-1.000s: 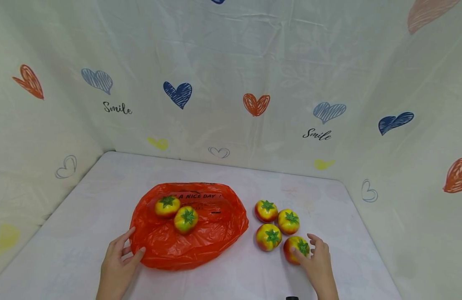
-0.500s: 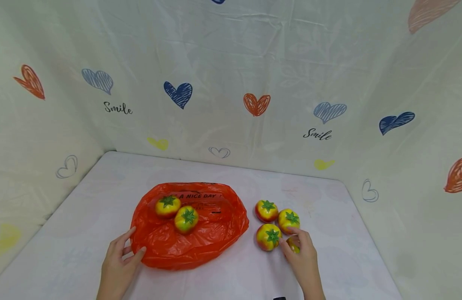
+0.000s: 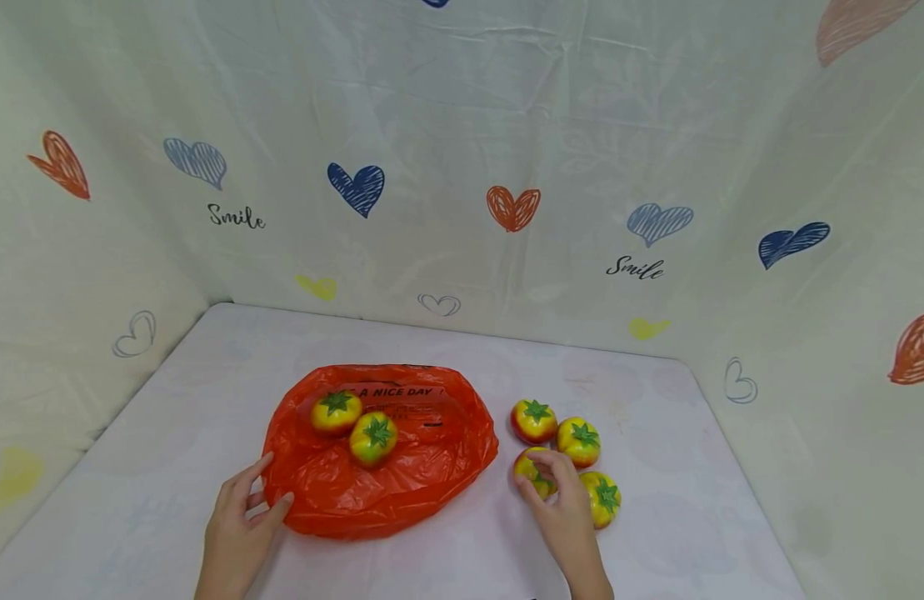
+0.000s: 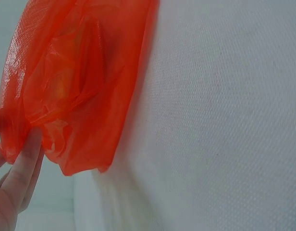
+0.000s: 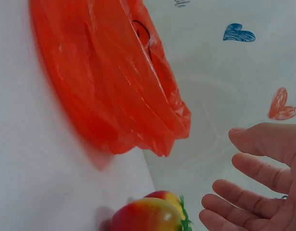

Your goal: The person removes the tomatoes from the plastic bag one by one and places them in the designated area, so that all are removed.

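Observation:
A red plastic bag lies spread open on the table. Two yellow-red tomatoes with green leafy tops, one further back and one nearer, sit inside it. My left hand holds the bag's near-left rim between thumb and fingers; the left wrist view shows fingers against the plastic. My right hand hovers over a tomato, partly covering it. In the right wrist view its fingers are spread and apart from the tomato.
More tomatoes stand close by: one at the back, one right of it and one beside my right hand. A white cloth wall printed with hearts rises behind the table.
My right hand has moved left, from the nearest right tomato across to the one beside it. That right tomato stays on the table. My left hand and the bag have hardly moved.

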The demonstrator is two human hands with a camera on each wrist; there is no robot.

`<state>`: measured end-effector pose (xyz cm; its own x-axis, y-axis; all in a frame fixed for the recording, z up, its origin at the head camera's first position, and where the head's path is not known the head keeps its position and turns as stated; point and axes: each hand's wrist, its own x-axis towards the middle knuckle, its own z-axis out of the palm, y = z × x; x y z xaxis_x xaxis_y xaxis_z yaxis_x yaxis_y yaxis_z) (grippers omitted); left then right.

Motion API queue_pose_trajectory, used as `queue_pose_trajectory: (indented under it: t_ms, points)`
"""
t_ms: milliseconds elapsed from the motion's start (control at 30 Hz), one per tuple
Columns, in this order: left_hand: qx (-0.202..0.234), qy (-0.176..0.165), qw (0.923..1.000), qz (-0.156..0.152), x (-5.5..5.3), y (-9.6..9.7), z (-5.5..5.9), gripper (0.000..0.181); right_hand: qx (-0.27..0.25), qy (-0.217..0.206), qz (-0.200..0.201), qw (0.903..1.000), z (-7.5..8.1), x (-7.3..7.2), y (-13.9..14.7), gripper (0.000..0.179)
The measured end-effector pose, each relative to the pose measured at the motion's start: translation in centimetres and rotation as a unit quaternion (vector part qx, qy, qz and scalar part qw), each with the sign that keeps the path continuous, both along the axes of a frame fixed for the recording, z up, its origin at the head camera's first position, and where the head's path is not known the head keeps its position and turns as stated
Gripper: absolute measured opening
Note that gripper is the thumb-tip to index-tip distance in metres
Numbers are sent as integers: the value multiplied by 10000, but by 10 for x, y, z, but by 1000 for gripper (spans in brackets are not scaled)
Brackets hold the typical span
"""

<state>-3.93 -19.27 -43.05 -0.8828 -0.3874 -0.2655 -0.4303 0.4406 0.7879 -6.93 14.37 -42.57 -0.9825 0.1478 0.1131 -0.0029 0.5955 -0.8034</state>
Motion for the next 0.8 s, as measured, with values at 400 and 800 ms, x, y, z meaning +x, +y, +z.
queue_pose_trajectory:
  t_ms: [400, 800]
  points:
    - [0, -30, 10000, 15, 0, 2, 1, 67, -460, 85, 651, 9968, -3, 3, -32, 30]
    - [-6, -65, 10000, -43, -2, 0, 2, 66, -698, 153, 1521, 9858, -9, 3, -68, 28]
